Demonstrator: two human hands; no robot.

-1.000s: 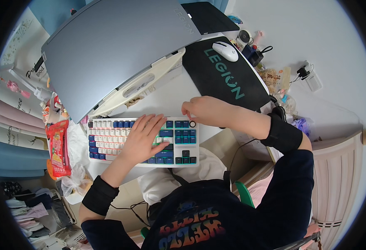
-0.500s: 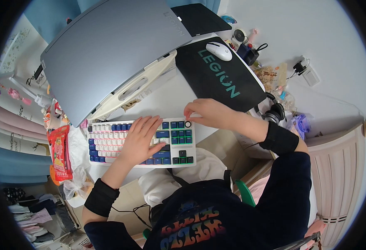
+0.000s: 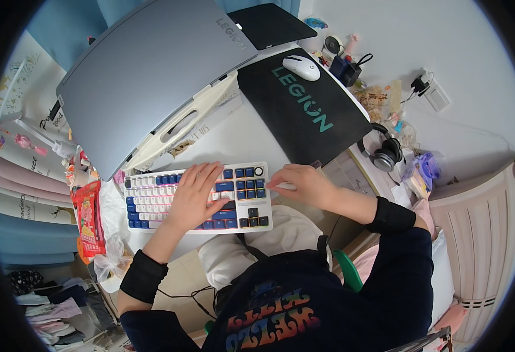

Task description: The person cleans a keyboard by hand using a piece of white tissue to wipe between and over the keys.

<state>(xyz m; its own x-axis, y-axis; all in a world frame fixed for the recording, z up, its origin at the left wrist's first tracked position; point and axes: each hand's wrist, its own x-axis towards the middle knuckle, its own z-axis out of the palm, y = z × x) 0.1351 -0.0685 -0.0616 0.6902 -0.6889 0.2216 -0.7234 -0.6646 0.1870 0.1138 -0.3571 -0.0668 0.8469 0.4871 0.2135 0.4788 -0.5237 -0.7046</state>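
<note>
A white keyboard (image 3: pixel 251 205) with white, blue and black keys and a glowing backlight lies across the front of the white desk. My left hand (image 3: pixel 193 196) rests on its middle keys, palm down, the fingers stretched and the thumb held out to the right. Beside the keyboard's right edge is my right hand (image 3: pixel 304 186), its fingers curled in and the tips close to the blue key block. Something small and pale shows at those fingers, too unclear to name. The round knob (image 3: pixel 258 171) sits in the keyboard's upper right corner, just beyond the right fingertips.
Behind the keyboard stands a big grey monitor or laptop lid (image 3: pixel 152 64). A white mouse (image 3: pixel 302 68) lies on a black mouse pad (image 3: pixel 304 117). Headphones (image 3: pixel 386 154) are on the right, a red snack bag (image 3: pixel 88 220) and a clear plastic bag (image 3: pixel 111 258) on the left.
My right hand has come down from the knob to the keyboard's right edge. The left hand stays on the keys. The backlight has shifted from green toward mixed colours, and the view has moved slightly.
</note>
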